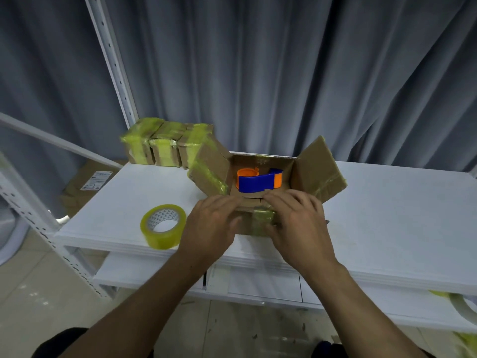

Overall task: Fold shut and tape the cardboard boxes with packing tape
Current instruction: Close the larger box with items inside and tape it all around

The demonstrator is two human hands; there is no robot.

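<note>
We had both hands on the open cardboard box (260,162) at the front edge of the white surface (387,202). The left hand (214,223) and the right hand (299,223) lay side by side with fingers spread and pressed flat on the near flap (254,200), and the thumbs sat low against the box front. Neither hand pinched anything. Just beyond our fingertips, a blue and orange tape dispenser (254,183) lay inside the box. The left flap (209,171) splayed outward beyond the left hand, and the right flap (317,164) did the same beyond the right hand. We judged the step to be folding the near flap down over the opening. To do it well, we needed to push evenly with both hands so that the crease bent along the box rim and did not buckle. The dispenser also had to sit below the flap line. The 2 side flaps would then have to come in over it squarely. The roll of packing tape (161,239) stood just to the left of the left hand, within easy reach. 3 taped boxes (165,146) sat farther off, beyond and to the left.
</note>
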